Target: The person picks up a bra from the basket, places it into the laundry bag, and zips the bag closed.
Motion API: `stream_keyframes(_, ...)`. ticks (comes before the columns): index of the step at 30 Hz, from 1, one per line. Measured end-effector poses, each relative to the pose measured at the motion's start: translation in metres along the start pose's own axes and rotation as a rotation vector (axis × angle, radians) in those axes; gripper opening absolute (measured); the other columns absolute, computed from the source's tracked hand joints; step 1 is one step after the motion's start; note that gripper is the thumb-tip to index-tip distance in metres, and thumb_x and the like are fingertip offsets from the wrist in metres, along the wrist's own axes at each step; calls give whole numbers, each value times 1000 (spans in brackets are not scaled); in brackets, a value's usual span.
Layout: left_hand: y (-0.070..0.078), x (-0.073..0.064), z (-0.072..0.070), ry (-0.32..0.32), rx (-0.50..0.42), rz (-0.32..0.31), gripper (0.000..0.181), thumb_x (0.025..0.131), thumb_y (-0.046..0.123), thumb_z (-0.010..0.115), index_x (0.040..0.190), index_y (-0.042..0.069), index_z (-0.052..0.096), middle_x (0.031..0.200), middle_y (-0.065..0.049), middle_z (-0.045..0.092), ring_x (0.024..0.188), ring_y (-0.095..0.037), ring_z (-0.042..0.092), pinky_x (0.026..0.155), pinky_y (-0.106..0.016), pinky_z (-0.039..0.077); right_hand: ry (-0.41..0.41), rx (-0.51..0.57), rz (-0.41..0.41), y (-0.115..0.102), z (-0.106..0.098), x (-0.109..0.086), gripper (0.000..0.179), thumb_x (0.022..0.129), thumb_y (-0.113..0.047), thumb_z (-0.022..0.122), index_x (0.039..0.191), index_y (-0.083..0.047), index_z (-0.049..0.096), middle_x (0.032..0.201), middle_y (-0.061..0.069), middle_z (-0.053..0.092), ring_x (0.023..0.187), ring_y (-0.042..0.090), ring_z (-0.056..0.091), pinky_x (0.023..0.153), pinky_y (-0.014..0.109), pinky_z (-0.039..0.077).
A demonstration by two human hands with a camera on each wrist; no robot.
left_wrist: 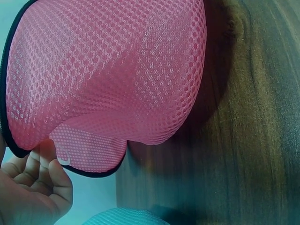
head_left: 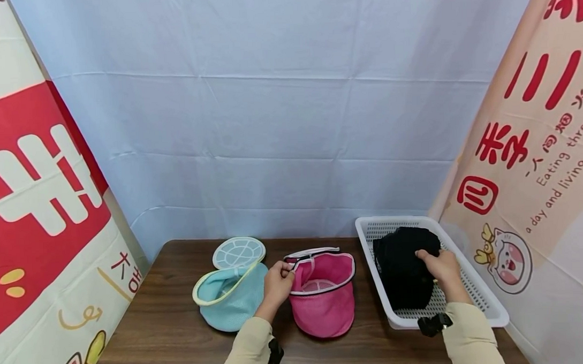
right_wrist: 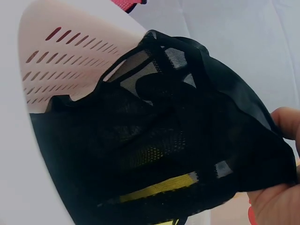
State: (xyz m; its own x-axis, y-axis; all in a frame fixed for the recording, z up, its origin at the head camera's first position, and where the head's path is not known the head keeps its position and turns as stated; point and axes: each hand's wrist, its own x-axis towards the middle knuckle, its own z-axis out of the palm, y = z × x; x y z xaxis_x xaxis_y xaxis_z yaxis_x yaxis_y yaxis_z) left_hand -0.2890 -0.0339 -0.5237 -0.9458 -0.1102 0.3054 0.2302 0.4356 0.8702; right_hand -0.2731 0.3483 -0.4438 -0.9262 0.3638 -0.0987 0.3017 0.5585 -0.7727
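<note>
My left hand point(head_left: 278, 285) pinches the rim of a pink mesh laundry bag point(head_left: 323, 312), which stands on the table with its dark-edged mouth open. In the left wrist view, the fingers point(left_wrist: 40, 173) meet the bag's black zip edge. At the right, my right hand point(head_left: 443, 270) grips a folded black garment point(head_left: 396, 269) lying in a white basket point(head_left: 394, 223). Up close in the right wrist view, thumb and fingers pinch the dark, partly sheer cloth point(right_wrist: 173, 117) at one end. A bit of yellow shows on or under it.
Left of the pink bag stands a light blue mesh laundry bag point(head_left: 238, 307) with a yellow rim, its round lid point(head_left: 238, 252) folded back. Everything stands on a brown wooden table point(head_left: 165, 304). Hanging cloths enclose the back and both sides.
</note>
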Motion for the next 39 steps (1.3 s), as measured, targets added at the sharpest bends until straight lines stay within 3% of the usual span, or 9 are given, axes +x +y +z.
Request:
stream_keyframes(8, 1, 1, 0, 3, 10, 13, 7, 79, 3, 66, 80, 7, 62, 65, 3, 54, 60, -11, 49, 54, -27, 41, 65, 82, 16, -7, -4, -8, 82, 91, -41, 48, 137, 19, 16, 139, 40, 18, 125, 51, 23, 97, 56, 28)
stream_keyframes(12, 2, 1, 1, 11, 29, 12, 7, 79, 4, 67, 80, 8, 62, 65, 4, 53, 59, -10, 48, 55, -26, 41, 125, 83, -4, -11, -6, -10, 70, 91, -40, 49, 128, 18, 37, 131, 39, 32, 117, 50, 35, 94, 56, 33)
stream_keyframes(15, 2, 2, 2, 15, 37, 15, 6, 78, 5, 67, 80, 8, 62, 64, 5, 52, 58, -9, 47, 54, -26, 40, 160, 80, -2, -15, -8, -10, 65, 90, -39, 50, 118, 19, 45, 124, 39, 39, 109, 48, 40, 90, 55, 34)
stream_keyframes(26, 1, 3, 3, 17, 40, 23, 6, 78, 4, 66, 79, 8, 61, 64, 5, 52, 57, -8, 47, 53, -26, 40, 100, 144, 19, -27, -13, -12, 74, 91, -41, 50, 132, 18, 33, 134, 37, 31, 116, 47, 36, 95, 56, 31)
stream_keyframes(33, 3, 3, 3, 16, 38, 30, 6, 78, 5, 67, 80, 7, 61, 64, 4, 52, 58, -10, 48, 54, -27, 41, 36, 218, 2, -36, -19, -13, 85, 90, -47, 48, 142, 11, 14, 145, 34, 12, 127, 50, 22, 98, 58, 25)
stream_keyframes(39, 4, 3, 3, 7, 22, 33, 6, 80, 5, 66, 81, 6, 61, 65, 4, 53, 59, -10, 48, 54, -26, 41, 27, 249, -12, -44, -22, -14, 88, 89, -49, 49, 142, 11, 14, 145, 33, 11, 128, 49, 21, 99, 58, 24)
